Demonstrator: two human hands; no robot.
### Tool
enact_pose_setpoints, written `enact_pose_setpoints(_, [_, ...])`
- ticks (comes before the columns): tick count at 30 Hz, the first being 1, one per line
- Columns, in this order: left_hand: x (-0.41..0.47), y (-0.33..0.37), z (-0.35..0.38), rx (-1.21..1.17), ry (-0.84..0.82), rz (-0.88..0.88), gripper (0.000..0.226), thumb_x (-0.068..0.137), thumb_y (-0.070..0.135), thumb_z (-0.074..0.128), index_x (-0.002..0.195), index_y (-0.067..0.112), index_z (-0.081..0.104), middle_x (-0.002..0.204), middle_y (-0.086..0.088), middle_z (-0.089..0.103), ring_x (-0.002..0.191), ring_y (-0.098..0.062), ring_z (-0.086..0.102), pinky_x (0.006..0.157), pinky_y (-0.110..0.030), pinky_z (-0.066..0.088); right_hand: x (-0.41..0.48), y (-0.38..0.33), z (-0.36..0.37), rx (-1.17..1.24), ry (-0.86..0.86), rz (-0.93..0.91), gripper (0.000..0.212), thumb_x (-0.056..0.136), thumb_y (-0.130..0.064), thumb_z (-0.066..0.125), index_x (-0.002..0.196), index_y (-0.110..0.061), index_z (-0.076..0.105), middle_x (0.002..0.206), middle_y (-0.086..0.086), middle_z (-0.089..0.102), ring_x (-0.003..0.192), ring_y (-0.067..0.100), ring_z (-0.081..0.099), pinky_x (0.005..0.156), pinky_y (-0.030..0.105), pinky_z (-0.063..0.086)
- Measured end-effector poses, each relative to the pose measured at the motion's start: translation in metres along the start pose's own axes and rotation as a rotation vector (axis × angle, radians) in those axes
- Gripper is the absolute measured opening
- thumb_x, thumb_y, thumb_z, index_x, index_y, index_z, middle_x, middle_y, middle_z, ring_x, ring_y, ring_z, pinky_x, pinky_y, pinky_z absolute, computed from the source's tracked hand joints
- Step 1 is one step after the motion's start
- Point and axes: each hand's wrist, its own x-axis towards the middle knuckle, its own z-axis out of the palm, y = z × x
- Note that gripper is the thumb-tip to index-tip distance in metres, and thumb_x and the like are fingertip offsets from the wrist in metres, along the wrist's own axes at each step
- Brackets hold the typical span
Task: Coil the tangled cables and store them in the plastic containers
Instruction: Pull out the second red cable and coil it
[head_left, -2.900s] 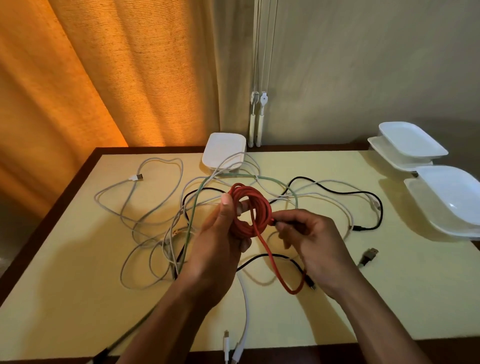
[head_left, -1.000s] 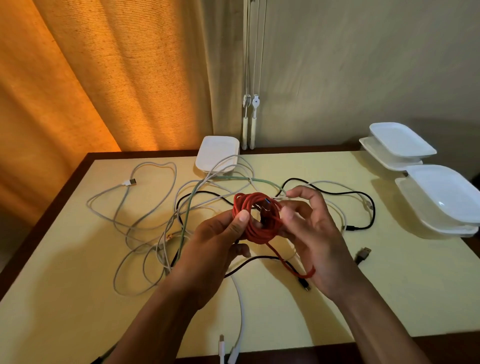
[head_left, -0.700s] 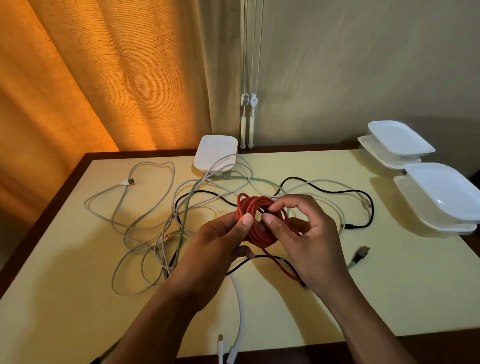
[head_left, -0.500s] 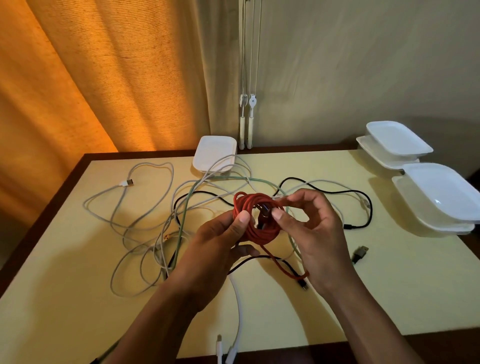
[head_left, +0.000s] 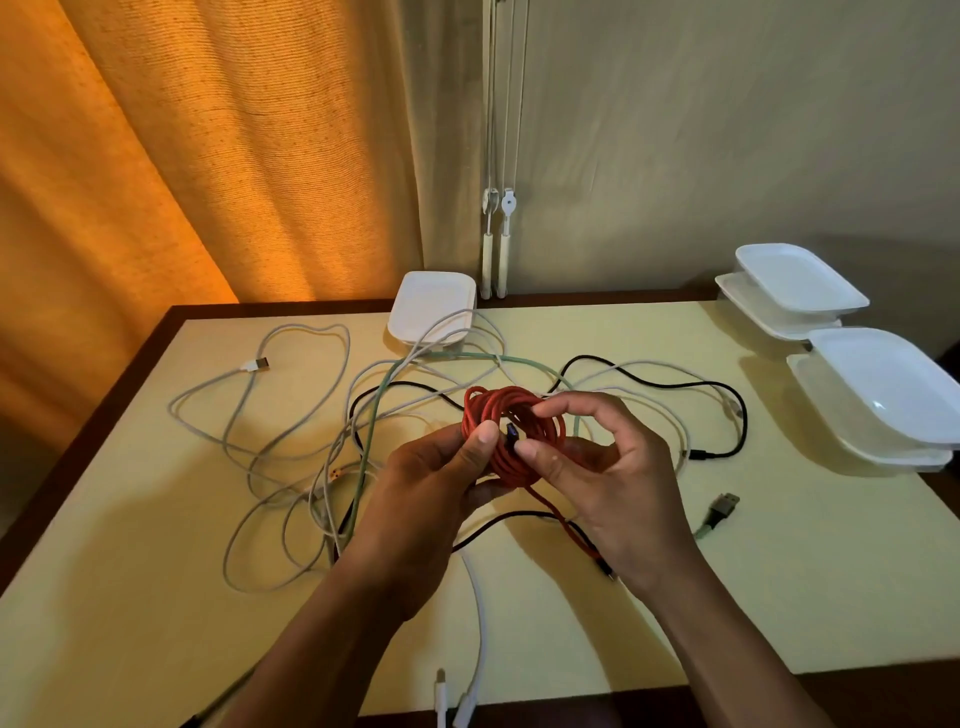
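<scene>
Above the desk (head_left: 779, 597), your left hand (head_left: 431, 478) grips the nearly coiled red cable (head_left: 498, 415) and your right hand (head_left: 618, 483) pinches its plug end. The other cables (head_left: 363, 452) lie tangled on the desk, and the containers (head_left: 883, 400) look empty.

Your table (head_left: 156, 597) is pale yellow with a dark brown edge. A messy heap of white cables (head_left: 228, 410) lies on your left, with a green cable (head_left: 371, 415) and a black cable (head_left: 727, 395) running through it. A shut white box (head_left: 431, 306) sits at the back. On your right sit a far stack (head_left: 795, 280) and a near stack (head_left: 883, 384) of white tubs. A grey plug (head_left: 723, 506) lies near them.
</scene>
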Motion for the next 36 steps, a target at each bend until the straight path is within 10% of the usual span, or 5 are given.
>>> enact_pose_setpoints(13, [0.001, 0.0, -0.002, 0.058, 0.102, -0.001, 0.039, 0.096, 0.038, 0.056, 0.109, 0.007, 0.076, 0.11, -0.012, 0.077, 0.107, -0.027, 0.069, 0.095, -0.042, 0.048, 0.001, 0.006, 0.001, -0.285, 0.102, -0.277, 0.016, 0.091, -0.026, 0.071, 0.106, -0.023, 0.077, 0.13, -0.004, 0.06, 0.126, 0.011, 0.056, 0.091, 0.009, 0.048])
enact_pose_setpoints(18, [0.002, 0.002, -0.007, -0.046, 0.191, -0.087, 0.032, 0.097, 0.039, 0.056, 0.094, 0.022, 0.084, 0.093, 0.005, 0.075, 0.089, -0.016, 0.054, 0.08, -0.035, 0.038, 0.013, -0.008, -0.018, 0.705, 0.081, 0.043, 0.016, 0.104, -0.014, 0.047, 0.101, -0.01, 0.062, 0.106, 0.01, 0.073, 0.107, 0.029, 0.071, 0.097, 0.042, 0.055])
enact_pose_setpoints(22, [0.008, 0.008, -0.015, -0.26, 0.246, -0.157, 0.022, 0.086, 0.041, 0.065, 0.085, 0.024, 0.08, 0.081, 0.006, 0.062, 0.076, -0.013, 0.045, 0.071, -0.032, 0.032, 0.019, -0.011, -0.057, 1.003, 0.181, 0.098, 0.028, 0.105, -0.014, 0.034, 0.087, -0.019, 0.055, 0.07, -0.003, 0.043, 0.056, 0.013, 0.04, 0.067, 0.032, 0.044])
enact_pose_setpoints(30, [0.005, 0.012, 0.0, -0.466, 0.261, -0.2, 0.027, 0.088, 0.045, 0.061, 0.097, 0.025, 0.078, 0.081, 0.015, 0.069, 0.089, -0.011, 0.051, 0.119, -0.041, 0.022, -0.006, -0.024, -0.017, -0.357, 0.05, -0.491, 0.034, 0.099, -0.04, 0.056, 0.128, -0.025, 0.062, 0.075, -0.016, 0.049, 0.064, 0.008, 0.045, 0.056, 0.027, 0.04])
enact_pose_setpoints(36, [-0.004, 0.009, 0.002, -0.417, 0.022, -0.23, 0.051, 0.096, 0.054, 0.055, 0.135, 0.022, 0.067, 0.139, 0.002, 0.065, 0.124, -0.016, 0.051, 0.121, -0.045, 0.023, -0.004, 0.003, 0.012, -0.881, -0.039, -0.458, 0.056, 0.092, -0.059, 0.062, 0.142, -0.037, 0.051, 0.105, -0.008, 0.065, 0.079, 0.01, 0.059, 0.061, 0.033, 0.056])
